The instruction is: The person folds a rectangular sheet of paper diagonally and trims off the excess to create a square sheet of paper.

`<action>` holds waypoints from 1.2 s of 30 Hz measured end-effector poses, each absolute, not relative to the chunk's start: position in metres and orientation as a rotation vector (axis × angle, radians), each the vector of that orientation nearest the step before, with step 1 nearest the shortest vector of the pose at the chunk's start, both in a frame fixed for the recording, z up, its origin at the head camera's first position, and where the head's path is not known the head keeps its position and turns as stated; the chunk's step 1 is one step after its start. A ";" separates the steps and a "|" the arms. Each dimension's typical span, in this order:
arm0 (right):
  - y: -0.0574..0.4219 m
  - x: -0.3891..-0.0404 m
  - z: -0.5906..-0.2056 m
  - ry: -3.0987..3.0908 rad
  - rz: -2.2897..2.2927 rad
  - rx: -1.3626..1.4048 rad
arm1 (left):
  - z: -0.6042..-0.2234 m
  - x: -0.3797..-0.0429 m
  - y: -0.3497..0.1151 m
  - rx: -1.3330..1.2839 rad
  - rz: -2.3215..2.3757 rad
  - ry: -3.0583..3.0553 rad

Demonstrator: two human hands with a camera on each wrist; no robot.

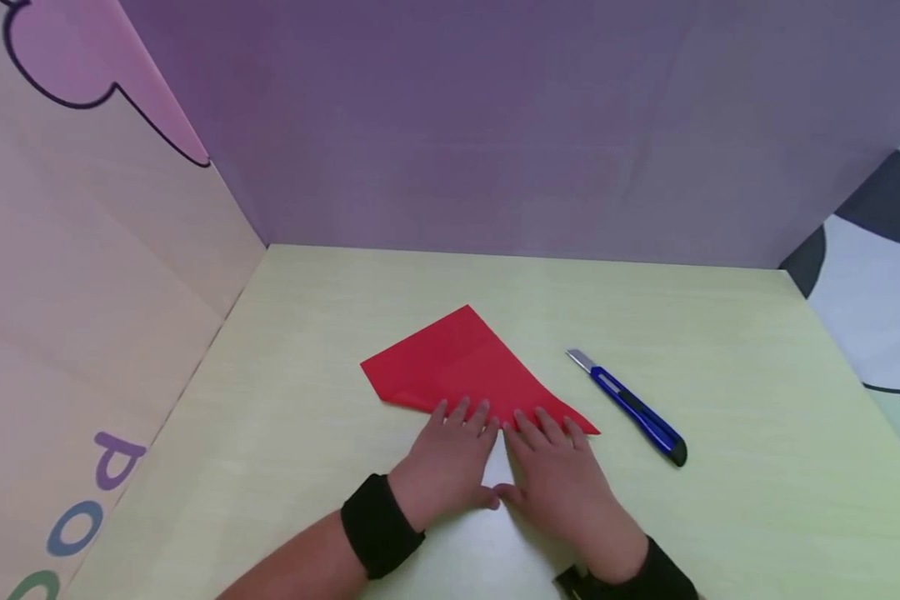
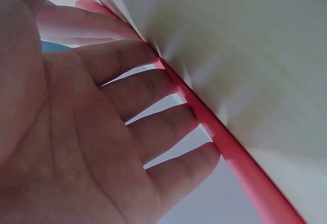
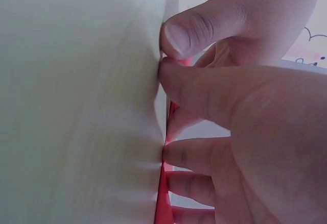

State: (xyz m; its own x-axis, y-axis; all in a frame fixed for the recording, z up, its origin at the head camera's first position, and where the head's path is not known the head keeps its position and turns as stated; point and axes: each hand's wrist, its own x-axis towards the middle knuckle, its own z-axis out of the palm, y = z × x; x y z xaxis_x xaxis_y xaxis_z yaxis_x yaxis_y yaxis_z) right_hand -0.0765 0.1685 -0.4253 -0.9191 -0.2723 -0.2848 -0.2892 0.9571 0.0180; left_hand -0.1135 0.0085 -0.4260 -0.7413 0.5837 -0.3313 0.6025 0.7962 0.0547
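A folded sheet of red paper (image 1: 457, 358) lies on the pale table, one corner pointing away from me. Along its near edge, the left hand (image 1: 453, 462) rests its spread fingertips on the paper. Beside it the right hand (image 1: 558, 467) does the same on the paper's right part, fingers fanned out. The two thumbs meet below the paper, tip to tip. In the left wrist view, straight fingers (image 2: 168, 132) touch the red edge (image 2: 230, 155). The right wrist view shows the right hand's fingertips (image 3: 176, 152) down at the table surface, close to the paper's red edge (image 3: 162, 198).
To the right of the paper lies a blue utility knife (image 1: 637, 412), its blade out and pointing up-left. The table (image 1: 232, 433) ends at a purple panel (image 1: 525, 133) behind. Printed panels stand at the left (image 1: 120, 250) and right (image 1: 870, 283).
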 end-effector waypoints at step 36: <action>0.209 -0.044 -0.427 2.947 0.135 -0.151 | -0.425 -0.111 0.010 0.882 -0.074 2.643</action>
State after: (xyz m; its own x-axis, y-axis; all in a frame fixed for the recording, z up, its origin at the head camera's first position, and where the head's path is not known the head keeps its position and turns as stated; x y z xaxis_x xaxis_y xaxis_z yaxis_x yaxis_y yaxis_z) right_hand -0.0443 0.2088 -0.4275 -0.9772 -0.0929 -0.1910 -0.1100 0.9906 0.0811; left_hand -0.1113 0.0102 -0.4246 -0.7439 0.5720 -0.3456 0.5904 0.8048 0.0611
